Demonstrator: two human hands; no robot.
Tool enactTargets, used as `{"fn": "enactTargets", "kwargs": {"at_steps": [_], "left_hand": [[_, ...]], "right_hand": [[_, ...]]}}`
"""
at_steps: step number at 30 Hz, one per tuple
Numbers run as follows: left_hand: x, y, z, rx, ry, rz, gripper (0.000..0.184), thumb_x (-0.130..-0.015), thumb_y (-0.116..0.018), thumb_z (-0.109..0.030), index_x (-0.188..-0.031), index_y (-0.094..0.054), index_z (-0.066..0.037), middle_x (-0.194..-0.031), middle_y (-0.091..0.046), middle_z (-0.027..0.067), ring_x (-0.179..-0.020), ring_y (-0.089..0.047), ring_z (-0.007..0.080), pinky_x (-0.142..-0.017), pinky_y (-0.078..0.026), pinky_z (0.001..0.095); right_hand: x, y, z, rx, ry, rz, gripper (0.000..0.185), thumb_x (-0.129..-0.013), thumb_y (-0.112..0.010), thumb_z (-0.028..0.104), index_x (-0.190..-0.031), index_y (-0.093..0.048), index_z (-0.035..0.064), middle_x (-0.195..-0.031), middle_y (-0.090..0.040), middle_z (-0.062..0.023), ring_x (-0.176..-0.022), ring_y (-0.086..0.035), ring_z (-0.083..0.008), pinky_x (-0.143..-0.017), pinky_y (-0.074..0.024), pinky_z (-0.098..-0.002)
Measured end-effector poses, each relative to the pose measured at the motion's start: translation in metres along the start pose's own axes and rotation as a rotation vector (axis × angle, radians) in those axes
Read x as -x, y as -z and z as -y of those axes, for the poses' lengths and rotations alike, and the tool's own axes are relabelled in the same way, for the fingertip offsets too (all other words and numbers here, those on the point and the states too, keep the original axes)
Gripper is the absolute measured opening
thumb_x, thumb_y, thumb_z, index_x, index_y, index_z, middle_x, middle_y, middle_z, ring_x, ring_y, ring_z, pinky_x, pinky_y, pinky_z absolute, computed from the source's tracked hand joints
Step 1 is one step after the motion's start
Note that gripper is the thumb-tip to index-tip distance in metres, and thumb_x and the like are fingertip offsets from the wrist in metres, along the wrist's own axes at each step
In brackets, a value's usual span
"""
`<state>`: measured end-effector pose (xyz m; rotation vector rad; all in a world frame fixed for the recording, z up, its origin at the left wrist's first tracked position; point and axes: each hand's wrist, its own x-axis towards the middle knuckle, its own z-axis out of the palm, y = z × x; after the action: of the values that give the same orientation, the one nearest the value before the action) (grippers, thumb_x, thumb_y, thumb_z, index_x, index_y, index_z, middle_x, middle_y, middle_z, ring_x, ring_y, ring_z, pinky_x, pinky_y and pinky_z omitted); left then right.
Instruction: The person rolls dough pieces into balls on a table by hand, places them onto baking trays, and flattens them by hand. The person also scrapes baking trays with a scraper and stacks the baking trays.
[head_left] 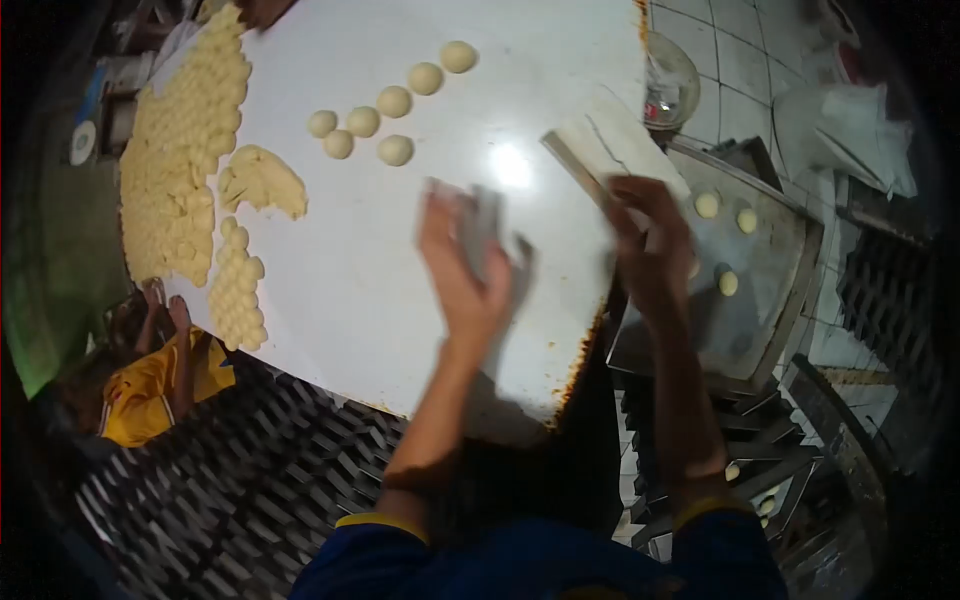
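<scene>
Having few dough balls (746, 220) on metal tray (765, 318), seven on counter (370, 260), many dough pieces (185, 130) remaining; cannot tell grip of left hand (462, 275) or right hand (655, 245)

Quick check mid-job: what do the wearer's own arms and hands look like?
The left hand and right hand look gloveless, though both are motion-blurred. The forearms are bare. Short dark blue sleeves end in yellow trim. Blur hides any rings.
</scene>
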<state>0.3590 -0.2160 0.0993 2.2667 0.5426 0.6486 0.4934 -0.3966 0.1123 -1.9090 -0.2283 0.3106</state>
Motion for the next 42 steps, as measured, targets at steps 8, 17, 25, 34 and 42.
{"fn": "enactTargets", "kwargs": {"at_steps": [8, 17, 25, 34, 42], "left_hand": [[-0.143, 0.089, 0.201, -0.274, 0.088, 0.06, 0.057, -0.098, -0.07, -0.007, -0.154, -0.058, -0.003, -0.149, -0.055, 0.024, -0.139, -0.056, 0.0413, -0.106, -0.061, 0.0455], [-0.12, 0.087, 0.197, 0.122, 0.119, -0.028, 0.054, -0.095, -0.082, -0.011, -0.144, -0.06, 0.002, -0.138, -0.063, 0.0151, -0.121, -0.065, 0.028, -0.106, -0.055, 0.0423], [0.063, 0.008, -0.069, 0.394, 0.051, 0.441, 0.049, -0.092, -0.082, -0.001, -0.136, -0.061, 0.0, -0.138, -0.06, 0.0164, -0.128, -0.063, 0.0287, -0.109, -0.055, 0.0433], [0.256, -0.245, -0.08, 0.266, 0.219, 0.769, 0.053, -0.083, -0.081, 0.005, -0.133, -0.064, -0.003, -0.131, -0.057, 0.0198, -0.122, -0.062, 0.0414, -0.108, -0.052, 0.0489], [0.268, -0.262, -0.073, 0.026, 0.055, 0.875, 0.061, -0.091, -0.076, -0.008, -0.149, -0.056, -0.003, -0.142, -0.052, 0.027, -0.136, -0.051, 0.0488, -0.117, -0.043, 0.0579]], "right_hand": [[-0.065, -0.242, 0.042, 0.411, 0.51, 0.287, 0.05, -0.093, -0.085, 0.017, -0.138, -0.068, 0.007, -0.127, -0.067, -0.015, -0.114, -0.07, -0.0363, -0.095, -0.0642, -0.0462], [-0.072, -0.225, 0.04, 0.073, 0.303, 0.319, 0.043, -0.085, -0.086, 0.026, -0.123, -0.076, 0.0079, -0.12, -0.073, -0.0208, -0.11, -0.072, -0.0428, -0.098, -0.0593, -0.0498], [0.118, 0.077, -0.026, -0.225, -0.289, -0.289, 0.038, -0.099, -0.086, 0.017, -0.134, -0.074, 0.0067, -0.124, -0.078, -0.0077, -0.114, -0.075, -0.0165, -0.09, -0.064, -0.036], [0.229, 0.154, -0.267, 0.364, -0.55, -0.514, 0.037, -0.094, -0.084, 0.019, -0.128, -0.075, 0.0059, -0.114, -0.078, -0.0238, -0.105, -0.077, -0.0469, -0.089, -0.0625, -0.0502], [0.221, 0.151, -0.292, 0.689, -0.428, -0.442, 0.06, -0.092, -0.084, 0.023, -0.146, -0.062, 0.0092, -0.14, -0.06, -0.0249, -0.134, -0.058, -0.0487, -0.108, -0.0516, -0.0557]]}}
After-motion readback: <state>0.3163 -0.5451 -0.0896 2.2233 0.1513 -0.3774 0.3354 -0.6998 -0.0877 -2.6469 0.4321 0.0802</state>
